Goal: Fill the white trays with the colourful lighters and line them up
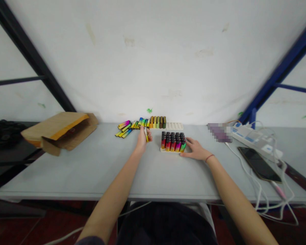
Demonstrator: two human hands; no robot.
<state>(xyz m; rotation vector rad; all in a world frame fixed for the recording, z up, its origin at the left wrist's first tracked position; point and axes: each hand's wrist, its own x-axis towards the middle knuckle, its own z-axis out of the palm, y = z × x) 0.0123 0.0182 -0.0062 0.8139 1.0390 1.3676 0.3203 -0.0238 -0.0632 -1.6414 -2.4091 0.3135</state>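
A white tray (163, 149) near the table's middle holds rows of lighters (173, 141) with black tops and red, pink and green bodies. My right hand (197, 149) rests at the tray's right end, thumb at the front corner and fingers along the side, steadying it. Left of the tray, my left hand (142, 137) is closed on a slim, shiny yellow-and-white sleeve (146, 134). Behind that hand lies a loose pile of shiny sleeves (126, 128) in yellow, blue and pink. Upright yellow-to-green pieces (157, 122) stand in a block at the back.
An empty white holed tray (175, 126) lies by the wall. An open brown paper bag (63, 131) is on the left. At right are a phone (258, 164), a white power strip (257, 141), tangled white cables (262, 200) and a blurred-out item (220, 132).
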